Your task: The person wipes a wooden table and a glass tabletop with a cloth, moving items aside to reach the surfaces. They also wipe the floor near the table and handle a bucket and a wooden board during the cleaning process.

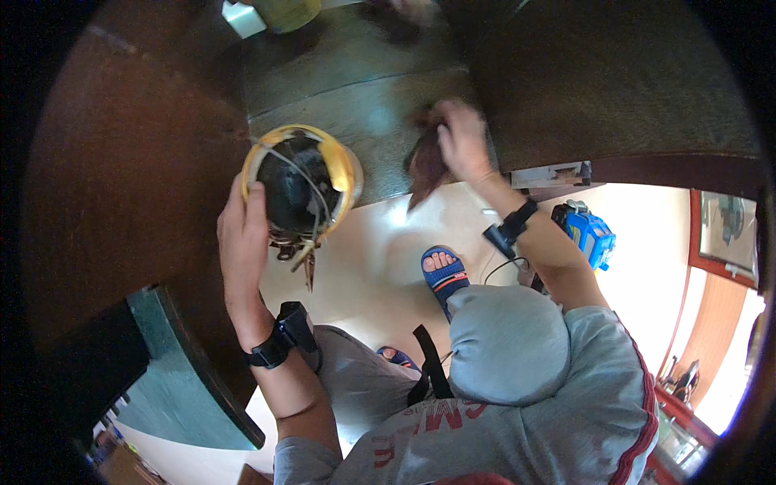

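My left hand (244, 239) grips the side of a round container (350, 182) with a yellow rim, held over the near edge of a dark wooden table (370, 133). The container's inside looks dark, a thin cord or wire crosses its mouth, and small metal pieces, seemingly clips, hang at its near side. To the right, my right hand (464, 142) is on a dark reddish-brown cloth (429, 167) at the table's edge. The hand and cloth are blurred by motion, and part of the cloth hangs over the edge.
At the table's far side stand a yellowish container (291, 13) and a small white object (244, 19). A blurred hand-like shape shows at the top edge. A blue case or machine (588, 233) stands on the floor at right. A green panel (182, 388) lies at lower left.
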